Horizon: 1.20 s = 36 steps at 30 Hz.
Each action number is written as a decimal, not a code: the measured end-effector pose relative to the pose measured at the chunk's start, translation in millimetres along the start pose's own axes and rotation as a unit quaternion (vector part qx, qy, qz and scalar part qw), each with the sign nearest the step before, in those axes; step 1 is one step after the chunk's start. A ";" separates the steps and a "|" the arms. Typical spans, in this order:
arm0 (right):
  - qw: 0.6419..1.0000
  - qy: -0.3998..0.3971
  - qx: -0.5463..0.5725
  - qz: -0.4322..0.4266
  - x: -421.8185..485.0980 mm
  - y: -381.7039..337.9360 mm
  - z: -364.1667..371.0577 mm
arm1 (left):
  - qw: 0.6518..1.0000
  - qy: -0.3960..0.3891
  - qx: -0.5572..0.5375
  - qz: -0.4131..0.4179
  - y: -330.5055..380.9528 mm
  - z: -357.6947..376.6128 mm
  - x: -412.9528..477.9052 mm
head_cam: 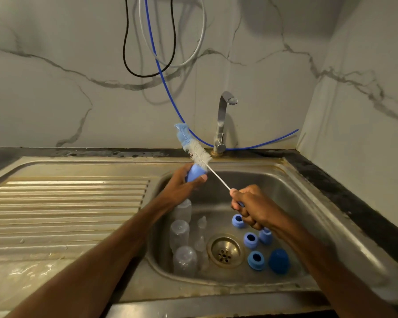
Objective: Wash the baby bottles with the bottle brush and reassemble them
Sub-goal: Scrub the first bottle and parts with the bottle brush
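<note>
From the head camera, the left hand (182,183) is raised over the far left edge of the sink (303,203), its fingers curled round a light blue bottle ring (193,175). The right hand (253,208) is closed in a fist round the handle of the bottle brush (197,152), held above the middle of the basin. The brush's thin wire stem slants up and left from that fist. Its white bristles meet the top of the ring, and its blue tuft points toward the far wall. Whether the bristles go inside the ring cannot be told.

Three clear bottles (179,234) lie along the left side of the basin, with clear teats (202,222) just beside them. The drain (224,250) sits in the middle. To its right lie four more blue rings (250,240) and a darker blue cap (279,260).

A ribbed drainboard (67,203) spreads to the left. A steel tap (223,125) stands at the far rim, and a blue hose (170,92) hangs down the marble wall behind it. A dark counter (345,189) edges the sink on the right.
</note>
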State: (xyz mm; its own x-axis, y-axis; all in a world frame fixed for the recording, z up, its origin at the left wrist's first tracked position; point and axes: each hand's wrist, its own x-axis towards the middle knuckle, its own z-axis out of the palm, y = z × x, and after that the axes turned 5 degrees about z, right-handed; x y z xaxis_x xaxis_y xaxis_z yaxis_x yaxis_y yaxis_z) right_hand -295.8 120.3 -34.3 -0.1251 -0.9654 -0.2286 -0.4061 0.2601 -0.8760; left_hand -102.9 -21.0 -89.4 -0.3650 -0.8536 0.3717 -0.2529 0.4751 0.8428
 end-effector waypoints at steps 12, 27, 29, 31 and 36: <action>0.998 -0.048 -0.001 0.045 -7.0 1.2 -18.4 | 0.992 -0.002 -0.125 -0.035 12.3 -2.3 -2.4; 0.999 0.017 0.006 -0.043 -5.3 6.1 -1.0 | 0.871 0.140 -0.413 -0.228 29.5 -9.2 0.7; 0.999 0.012 0.013 -0.046 -5.6 5.2 3.9 | 0.838 0.154 -0.470 -0.230 30.1 -9.2 -0.3; 0.999 0.008 0.023 -0.049 -5.4 4.5 8.1 | 0.822 0.155 -0.495 -0.237 31.5 -6.2 -1.5; 0.998 -0.004 0.042 -0.055 -4.9 6.2 17.5 | 0.780 0.165 -0.561 -0.224 41.3 -3.9 -2.5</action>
State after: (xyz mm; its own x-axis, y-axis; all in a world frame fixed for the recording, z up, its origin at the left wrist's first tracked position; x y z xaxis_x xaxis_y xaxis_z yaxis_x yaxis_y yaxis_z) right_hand -281.8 126.3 -46.0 -0.0775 -0.9881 -0.1328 -0.3403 0.1514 -0.9280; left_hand -108.9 -0.1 -54.0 -0.1686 -0.9765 -0.1341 0.7211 -0.2150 0.6586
